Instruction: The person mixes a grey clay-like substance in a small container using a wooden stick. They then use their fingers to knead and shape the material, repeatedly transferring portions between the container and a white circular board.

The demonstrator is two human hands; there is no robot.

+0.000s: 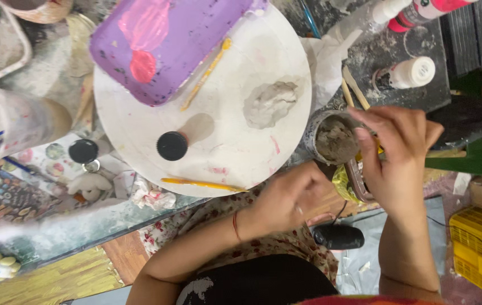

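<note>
Looking down, we see a round white board [218, 152] filling the middle of the cluttered bench, with a purple tray [167, 39] smeared pink lying across its far edge. On the board sit a lump of grey clay [270, 103], a black-capped bottle [172, 146] and a yellow-handled brush [201, 184]. Just right of the board stands a small tub of grey clay [334, 138]. Our right hand [393, 161] hovers at the tub's near rim, fingers curled; we cannot tell what it grips. Our left hand [289, 197], loosely closed and blurred, sits just below the board's edge, partly hiding the tub's base; its hold is unclear too
</note>
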